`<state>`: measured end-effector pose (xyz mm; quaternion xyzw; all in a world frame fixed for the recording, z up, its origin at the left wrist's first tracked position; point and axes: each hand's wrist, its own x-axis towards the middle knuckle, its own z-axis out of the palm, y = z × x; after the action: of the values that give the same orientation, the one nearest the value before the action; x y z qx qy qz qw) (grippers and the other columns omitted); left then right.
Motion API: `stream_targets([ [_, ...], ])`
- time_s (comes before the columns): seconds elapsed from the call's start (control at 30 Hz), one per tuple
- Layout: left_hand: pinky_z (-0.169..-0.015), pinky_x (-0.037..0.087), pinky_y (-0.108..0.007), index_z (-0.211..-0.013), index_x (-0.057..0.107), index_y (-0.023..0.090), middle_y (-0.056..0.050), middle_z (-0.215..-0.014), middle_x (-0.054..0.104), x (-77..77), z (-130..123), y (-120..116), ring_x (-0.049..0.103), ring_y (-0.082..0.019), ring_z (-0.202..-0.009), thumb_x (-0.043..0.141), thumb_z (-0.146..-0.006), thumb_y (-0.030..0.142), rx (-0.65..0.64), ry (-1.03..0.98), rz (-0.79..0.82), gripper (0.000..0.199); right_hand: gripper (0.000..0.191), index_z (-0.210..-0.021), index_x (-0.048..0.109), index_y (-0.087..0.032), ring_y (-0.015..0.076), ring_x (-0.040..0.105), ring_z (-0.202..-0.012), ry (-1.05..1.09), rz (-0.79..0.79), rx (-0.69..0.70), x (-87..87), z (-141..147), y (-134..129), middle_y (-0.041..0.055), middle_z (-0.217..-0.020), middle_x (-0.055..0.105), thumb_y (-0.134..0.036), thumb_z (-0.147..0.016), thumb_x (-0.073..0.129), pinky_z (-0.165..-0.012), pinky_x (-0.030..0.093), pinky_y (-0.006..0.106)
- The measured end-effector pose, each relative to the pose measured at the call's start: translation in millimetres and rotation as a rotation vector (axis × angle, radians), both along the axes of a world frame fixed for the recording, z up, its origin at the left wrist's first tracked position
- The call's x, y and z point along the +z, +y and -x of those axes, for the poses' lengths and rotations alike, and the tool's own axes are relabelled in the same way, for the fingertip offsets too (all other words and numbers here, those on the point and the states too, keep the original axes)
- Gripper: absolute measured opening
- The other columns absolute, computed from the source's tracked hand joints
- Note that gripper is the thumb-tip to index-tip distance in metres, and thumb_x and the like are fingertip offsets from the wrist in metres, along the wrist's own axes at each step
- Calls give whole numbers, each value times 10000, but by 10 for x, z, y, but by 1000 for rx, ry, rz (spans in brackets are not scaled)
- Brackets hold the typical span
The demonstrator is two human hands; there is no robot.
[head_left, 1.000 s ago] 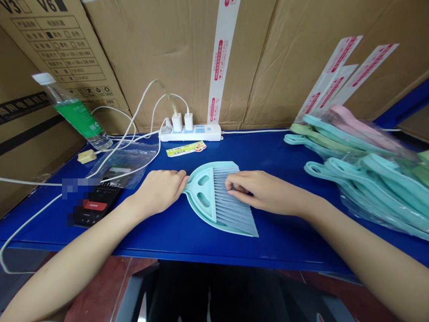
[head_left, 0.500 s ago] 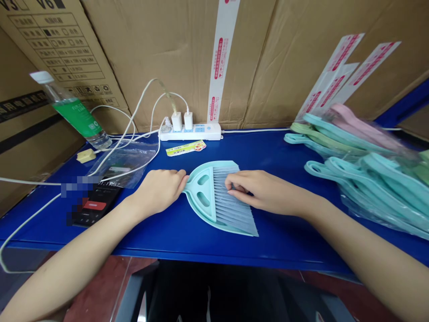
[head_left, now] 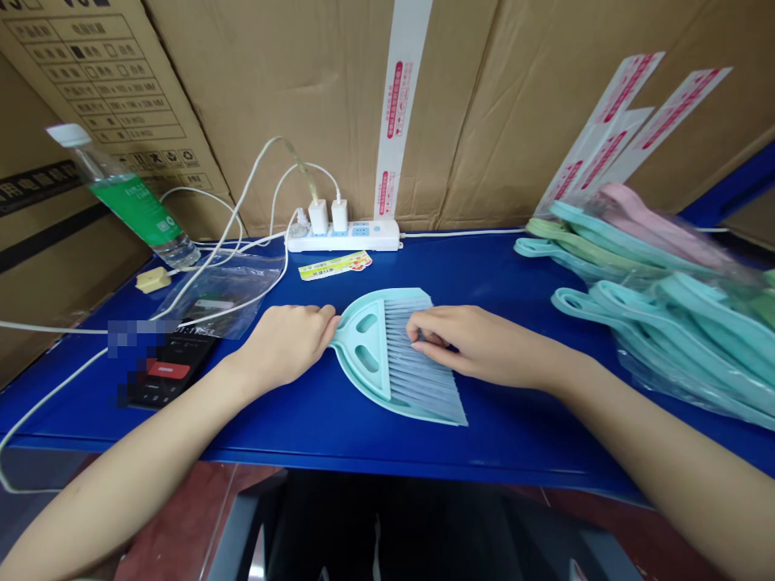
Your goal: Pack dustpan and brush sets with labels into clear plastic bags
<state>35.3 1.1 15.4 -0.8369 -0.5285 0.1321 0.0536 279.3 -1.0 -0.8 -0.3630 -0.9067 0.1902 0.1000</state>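
A mint-green hand brush (head_left: 376,373) with grey-blue bristles lies nested in a matching dustpan (head_left: 357,386), bristles facing right. My left hand (head_left: 294,343) is closed around their handles, which it mostly hides. From the right, my right hand (head_left: 457,339) rests over the bristles (head_left: 417,375), its fingers curled and the thumb and fingertips touching them. Several similar mint brush-and-dustpan sets (head_left: 672,323) lie in clear plastic bags at the right, with pink and green ones behind.
On the blue table (head_left: 291,432) a white power strip (head_left: 363,236) stands before a cardboard wall, with a yellow label (head_left: 335,265) in front. At the left are a leaning water bottle (head_left: 136,206), a phone (head_left: 175,367), a plastic bag (head_left: 242,278) and loose white cables.
The view has shifted very slightly. Both hands, the brush and the dustpan keep their places.
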Motion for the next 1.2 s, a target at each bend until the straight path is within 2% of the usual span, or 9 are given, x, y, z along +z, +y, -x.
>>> stream_targets([
  [1.2,-628,462,-312,-920,608,194,-68,-830,744,-8,0,-16,731,-260,-797,294,-1022,291,-6,-16,-20,344,142,-843,480,-228,183,538,-663,-30,-25,-12,-6,-9,-12,28,-763,601,-254,-956,398,-629,368,304],
])
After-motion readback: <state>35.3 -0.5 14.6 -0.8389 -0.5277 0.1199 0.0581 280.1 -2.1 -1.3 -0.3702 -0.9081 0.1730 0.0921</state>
